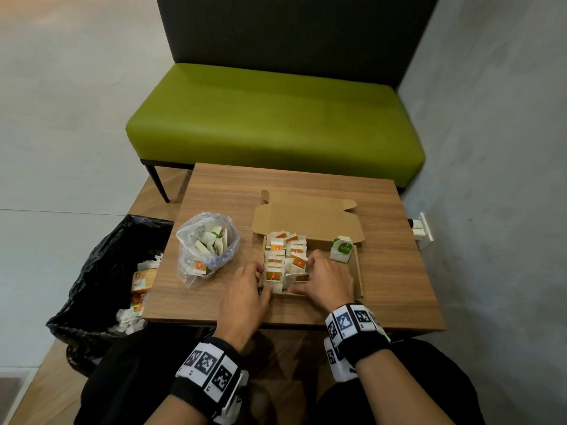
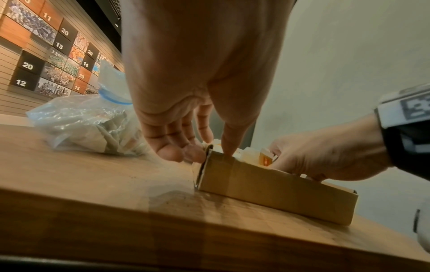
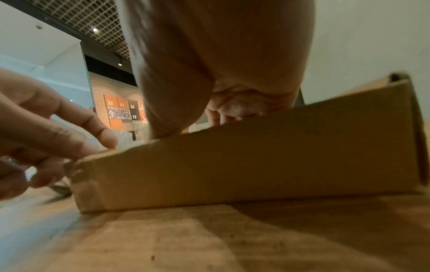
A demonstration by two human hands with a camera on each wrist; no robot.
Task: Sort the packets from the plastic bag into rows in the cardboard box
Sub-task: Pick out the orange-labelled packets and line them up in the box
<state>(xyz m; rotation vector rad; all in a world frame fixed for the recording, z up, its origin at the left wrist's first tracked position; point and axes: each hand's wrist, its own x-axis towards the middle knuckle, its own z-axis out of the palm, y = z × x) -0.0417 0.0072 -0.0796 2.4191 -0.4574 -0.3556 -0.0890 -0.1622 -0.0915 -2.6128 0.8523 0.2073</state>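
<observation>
Nearest, the left hand [image 1: 245, 289] clasps the near-left corner of the cardboard box [image 1: 357, 271]: in the left wrist view its thumb presses over the front wall while its fingers [image 2: 172, 152] lie against the outer side. Just right of it, the right hand [image 1: 325, 280] reaches inside the box, fingers bent down onto the red-marked packets [image 1: 285, 259]; whether it pinches one I cannot tell. The step looks like squaring up the rows, and it likely goes best with the left hand steadying the box on the surface [image 1: 306, 182] while the right nudges the packets upright and snug. They form roughly two rows of about a dozen, though overlaps blur the count. Beyond the right hand stands one green packet [image 1: 342, 248] in the far corner. Left of the left hand sits one plastic bag [image 1: 208, 246], still holding several packets.
</observation>
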